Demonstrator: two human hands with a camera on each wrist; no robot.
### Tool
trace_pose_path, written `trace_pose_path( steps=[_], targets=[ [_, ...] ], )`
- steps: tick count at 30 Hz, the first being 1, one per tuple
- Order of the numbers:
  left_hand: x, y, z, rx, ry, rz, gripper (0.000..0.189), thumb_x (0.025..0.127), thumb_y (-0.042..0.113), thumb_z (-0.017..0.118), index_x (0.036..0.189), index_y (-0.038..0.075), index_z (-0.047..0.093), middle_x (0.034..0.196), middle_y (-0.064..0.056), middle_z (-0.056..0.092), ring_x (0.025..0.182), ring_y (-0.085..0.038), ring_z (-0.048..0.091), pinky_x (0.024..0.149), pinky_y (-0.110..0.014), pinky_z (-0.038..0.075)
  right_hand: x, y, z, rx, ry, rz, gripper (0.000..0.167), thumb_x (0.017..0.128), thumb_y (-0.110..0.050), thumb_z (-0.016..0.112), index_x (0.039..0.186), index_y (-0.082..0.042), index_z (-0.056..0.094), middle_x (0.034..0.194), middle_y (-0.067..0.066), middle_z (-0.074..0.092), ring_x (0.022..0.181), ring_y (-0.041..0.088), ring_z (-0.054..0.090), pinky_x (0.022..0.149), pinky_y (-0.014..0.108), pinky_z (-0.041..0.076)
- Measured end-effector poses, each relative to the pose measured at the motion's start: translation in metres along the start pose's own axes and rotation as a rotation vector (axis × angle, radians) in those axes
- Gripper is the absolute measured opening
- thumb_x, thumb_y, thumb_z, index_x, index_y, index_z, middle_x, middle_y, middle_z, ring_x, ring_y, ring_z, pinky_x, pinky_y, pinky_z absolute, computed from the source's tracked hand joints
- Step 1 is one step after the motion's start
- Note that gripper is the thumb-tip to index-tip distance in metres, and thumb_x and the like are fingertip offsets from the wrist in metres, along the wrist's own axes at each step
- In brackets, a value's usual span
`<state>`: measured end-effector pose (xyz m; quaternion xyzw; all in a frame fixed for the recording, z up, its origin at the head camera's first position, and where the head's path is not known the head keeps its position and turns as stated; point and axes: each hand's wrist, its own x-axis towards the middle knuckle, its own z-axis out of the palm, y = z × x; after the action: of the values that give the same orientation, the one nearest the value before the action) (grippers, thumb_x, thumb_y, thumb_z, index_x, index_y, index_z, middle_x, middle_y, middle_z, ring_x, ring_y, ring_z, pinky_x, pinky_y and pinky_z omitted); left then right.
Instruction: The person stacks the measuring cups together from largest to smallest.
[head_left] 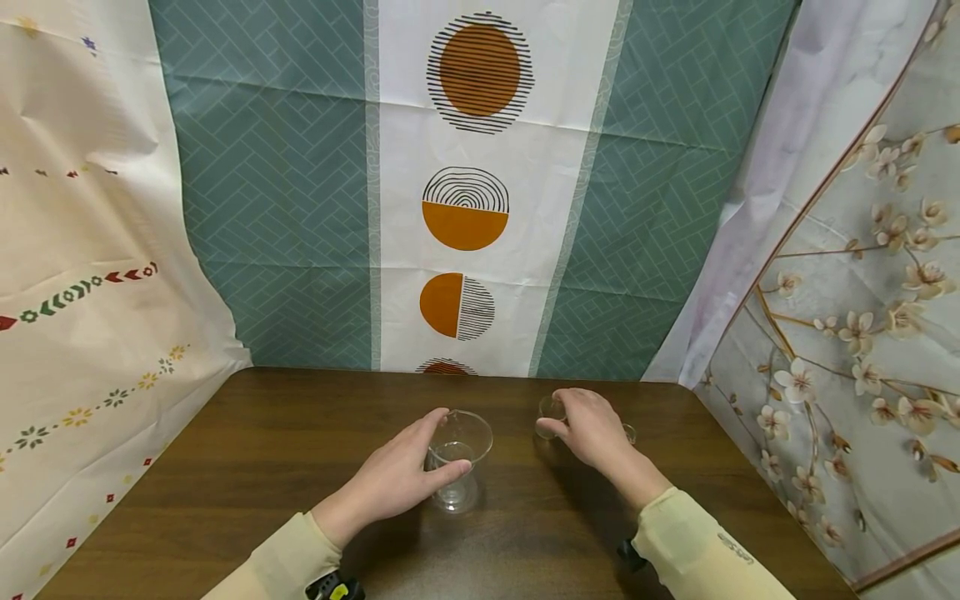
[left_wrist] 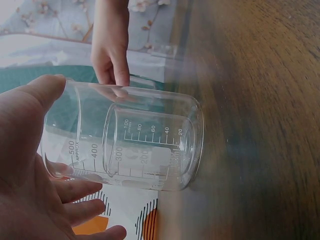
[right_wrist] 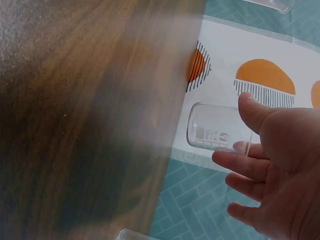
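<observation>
My left hand (head_left: pixel 405 471) holds a large clear glass beaker (head_left: pixel 480 454) near its rim, thumb on one side and fingers on the other. A smaller beaker (left_wrist: pixel 150 140) sits inside it, and white graduation marks show on both. Farther back to the right, my right hand (head_left: pixel 592 425) holds another small glass beaker (right_wrist: pixel 212 122) between thumb and fingers at its rim. In the right wrist view the last fingers of that hand stay off the glass. Both held beakers are upright, close over the table.
Another clear glass piece (head_left: pixel 630 433) shows just right of my right hand, partly hidden by it. The brown wooden table (head_left: pixel 300 433) runs back to a hanging green and white cloth (head_left: pixel 300 208). Patterned cloths hang along the left and right sides.
</observation>
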<state>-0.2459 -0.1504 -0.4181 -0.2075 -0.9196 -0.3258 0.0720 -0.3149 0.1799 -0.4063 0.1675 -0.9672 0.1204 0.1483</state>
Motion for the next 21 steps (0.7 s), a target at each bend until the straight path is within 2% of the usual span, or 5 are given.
trace_pose_path(
  steps=[21],
  targets=[
    [0.0004,-0.0014,0.0007,-0.002,-0.003,-0.001,0.095,0.098,0.075,0.069,0.165,0.012,0.045,0.158,-0.006,0.059,0.143,-0.029,0.059,0.110,-0.059,0.051,-0.0047,-0.0098,-0.0063,0.006,0.013,-0.032,0.052,0.100,-0.039,0.084,0.131,0.001,0.073,0.134,0.018,0.074,0.133,0.041,0.064,0.118,0.058,0.044]
  ],
)
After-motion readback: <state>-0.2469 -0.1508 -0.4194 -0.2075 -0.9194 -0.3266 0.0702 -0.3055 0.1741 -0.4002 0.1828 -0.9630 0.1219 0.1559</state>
